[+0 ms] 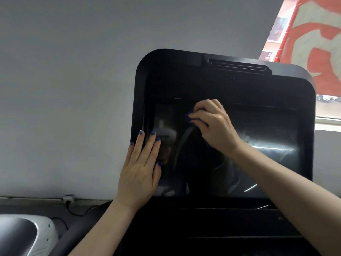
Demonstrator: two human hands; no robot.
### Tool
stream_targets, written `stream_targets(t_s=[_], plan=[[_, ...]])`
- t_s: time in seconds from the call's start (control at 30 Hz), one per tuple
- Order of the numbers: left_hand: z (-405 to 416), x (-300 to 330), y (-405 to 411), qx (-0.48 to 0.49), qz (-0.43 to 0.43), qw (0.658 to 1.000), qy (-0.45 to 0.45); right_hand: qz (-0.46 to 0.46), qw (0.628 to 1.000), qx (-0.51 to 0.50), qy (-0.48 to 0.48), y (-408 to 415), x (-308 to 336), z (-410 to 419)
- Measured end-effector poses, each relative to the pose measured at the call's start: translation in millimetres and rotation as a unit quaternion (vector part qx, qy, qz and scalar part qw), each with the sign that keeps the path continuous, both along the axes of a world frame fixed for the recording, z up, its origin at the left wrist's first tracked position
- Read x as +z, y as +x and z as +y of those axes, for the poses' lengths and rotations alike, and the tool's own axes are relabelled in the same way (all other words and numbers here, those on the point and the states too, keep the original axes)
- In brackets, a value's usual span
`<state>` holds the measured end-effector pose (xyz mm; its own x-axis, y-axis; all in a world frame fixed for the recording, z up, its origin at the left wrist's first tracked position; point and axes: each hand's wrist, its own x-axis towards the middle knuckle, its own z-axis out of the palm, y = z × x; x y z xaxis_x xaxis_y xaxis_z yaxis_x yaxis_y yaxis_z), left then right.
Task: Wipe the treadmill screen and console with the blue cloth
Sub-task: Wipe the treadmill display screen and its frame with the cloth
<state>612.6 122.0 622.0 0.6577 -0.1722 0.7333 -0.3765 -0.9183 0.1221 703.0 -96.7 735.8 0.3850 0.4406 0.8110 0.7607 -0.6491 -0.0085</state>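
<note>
Under your curled right-hand fingers (201, 112), the blue cloth (190, 117) sits bunched against the dark treadmill screen (258, 154), gripped by your right hand (214, 126); your left hand (142, 169) lies flat, fingers straight, across the console frame (138, 100) at the screen's left edge.

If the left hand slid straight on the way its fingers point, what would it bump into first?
Probably nothing soon: the left hand lies flat on the screen's left edge, fingers pointing up the black console frame toward its top corner.
</note>
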Motion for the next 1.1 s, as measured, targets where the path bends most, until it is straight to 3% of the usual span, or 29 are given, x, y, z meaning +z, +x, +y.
stream_targets(t_s=[0.17,0.4,0.9,1.1], plan=[[-1,0,0,-0.005,0.0,1.0,-0.008,-0.009,0.996,-0.048,0.081,2,-2,24],[2,3,-2,-0.008,0.009,1.0,-0.001,0.009,1.0,0.003,0.009,-9,-14,23],[4,-2,-5,-0.012,0.012,0.999,-0.037,-0.014,0.998,-0.033,0.051,3,-4,59],[4,-3,-4,-0.015,0.012,0.999,-0.039,-0.012,0.999,0.018,-0.029,5,5,56]])
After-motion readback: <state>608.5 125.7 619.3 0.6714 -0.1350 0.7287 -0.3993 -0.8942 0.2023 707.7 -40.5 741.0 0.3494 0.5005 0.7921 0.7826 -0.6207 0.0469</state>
